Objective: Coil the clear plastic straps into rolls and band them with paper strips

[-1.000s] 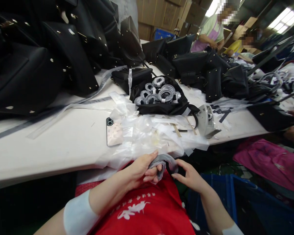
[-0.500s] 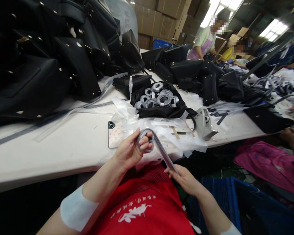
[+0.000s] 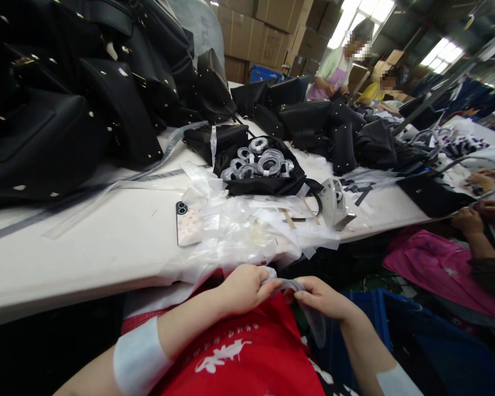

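My left hand and my right hand meet just below the table edge, over my red apron. Both are closed on a grey strap wrapped in clear film; its loose end hangs down under my right hand. On the table ahead, an open black bag holds several coiled grey straps. A heap of clear plastic wrappers lies between that bag and my hands.
A phone lies face down on the white table. Black handbags are piled at the left and back. A tape dispenser stands right of the wrappers. Other people work at the back and right; a blue crate sits below.
My left hand came down from above the table edge to my lap. My right hand moved up to it, so the strap that stretched between them is now gathered short.
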A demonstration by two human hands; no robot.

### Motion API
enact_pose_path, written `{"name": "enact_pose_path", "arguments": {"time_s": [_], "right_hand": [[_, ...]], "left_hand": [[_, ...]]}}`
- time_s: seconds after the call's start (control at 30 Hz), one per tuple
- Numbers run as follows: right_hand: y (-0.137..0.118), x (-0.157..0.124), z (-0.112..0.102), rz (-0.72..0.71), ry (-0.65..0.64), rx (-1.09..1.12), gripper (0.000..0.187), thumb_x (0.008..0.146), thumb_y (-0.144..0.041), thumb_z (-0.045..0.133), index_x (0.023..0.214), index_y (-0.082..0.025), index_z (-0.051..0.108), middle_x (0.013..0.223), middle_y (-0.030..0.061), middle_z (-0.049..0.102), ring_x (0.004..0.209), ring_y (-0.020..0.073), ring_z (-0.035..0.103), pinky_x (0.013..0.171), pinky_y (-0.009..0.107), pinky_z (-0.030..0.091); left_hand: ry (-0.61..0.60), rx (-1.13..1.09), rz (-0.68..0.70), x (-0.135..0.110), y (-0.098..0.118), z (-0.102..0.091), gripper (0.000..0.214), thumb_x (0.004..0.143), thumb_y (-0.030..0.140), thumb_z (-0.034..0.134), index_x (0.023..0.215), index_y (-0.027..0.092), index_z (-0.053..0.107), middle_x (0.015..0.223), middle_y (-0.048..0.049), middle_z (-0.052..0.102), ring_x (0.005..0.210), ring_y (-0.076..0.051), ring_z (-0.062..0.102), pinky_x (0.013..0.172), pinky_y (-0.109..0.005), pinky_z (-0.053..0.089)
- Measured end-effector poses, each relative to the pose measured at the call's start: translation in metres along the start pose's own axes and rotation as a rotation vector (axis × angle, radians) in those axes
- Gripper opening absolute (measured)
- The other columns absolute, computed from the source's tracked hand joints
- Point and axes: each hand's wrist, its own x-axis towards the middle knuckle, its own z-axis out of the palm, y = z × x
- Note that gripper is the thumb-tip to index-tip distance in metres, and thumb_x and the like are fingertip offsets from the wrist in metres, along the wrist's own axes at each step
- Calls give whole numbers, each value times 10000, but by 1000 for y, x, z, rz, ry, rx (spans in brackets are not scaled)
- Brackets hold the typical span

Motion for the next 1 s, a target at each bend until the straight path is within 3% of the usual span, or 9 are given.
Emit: {"name": "enact_pose_path", "arguments": {"time_s": [0.23,0.37,0.5,0.63,0.7,0.77,0.83,0.93,1.0], "right_hand": [[-2,1,-7,3,124,-310,332,901,-444,560,1043,-172,689,1004,77,697,935,244,623,853,341,464],[9,3,-8,60,122,-256,364,905,-471,537,989,-157,700,962,71,705,902,254,631,822,348,477],[21,7,-6,50,130,-170,359,869,-471,594,1021,-158,683,1013,74,694,936,256,627,853,357,477],[27,14,7,36,233,-112,423,861,-495,599,1123,-164,612,1032,72,655,926,225,603,826,329,478],[25,19,23,42,287,-117,393,913,-514,509,1069,-170,613,910,44,636,795,179,583,753,298,469],[18,25,46,39,260,-83,406,949,-526,430,972,-169,621,723,-2,568,639,133,514,658,267,439],[6,30,67,12,130,34,431,962,-532,404,917,-161,620,595,-41,474,542,104,435,581,243,396],[-17,33,81,-55,-42,311,440,949,-544,441,899,-146,622,526,-60,416,487,89,390,505,225,337],[-32,33,74,-121,-6,476,421,924,-540,500,862,-143,625,490,-72,377,463,89,374,497,231,339]], "left_hand": [[-317,-1013,-309,0,-10,-10,597,882,658,372,653,158,606,326,76,325,312,-92,334,410,-225,303],[-215,-1380,-408,2,-20,-18,577,894,615,422,650,133,624,285,89,303,275,-76,358,430,-193,414],[-124,-1596,-452,5,-23,-38,639,988,508,272,643,106,630,272,89,288,231,-49,298,489,-185,478],[12,-1766,-367,5,-16,-66,666,1019,438,196,675,76,638,295,92,286,237,-39,276,549,-186,510],[130,-1852,-253,10,-12,-78,597,1025,390,233,754,55,645,361,88,350,278,-34,326,619,-186,527],[308,-1859,-123,22,-11,-83,447,1014,325,328,850,49,640,471,69,442,376,-41,441,727,-200,532],[513,-1734,-36,37,-13,-77,272,970,283,450,906,81,620,596,45,518,517,-64,544,829,-245,515],[729,-1255,-54,55,-19,-52,180,903,317,554,847,148,577,709,13,567,671,-124,591,841,-306,486],[700,-806,-103,56,-21,-30,187,884,336,559,788,176,543,720,-14,568,720,-169,579,822,-334,461]]}}
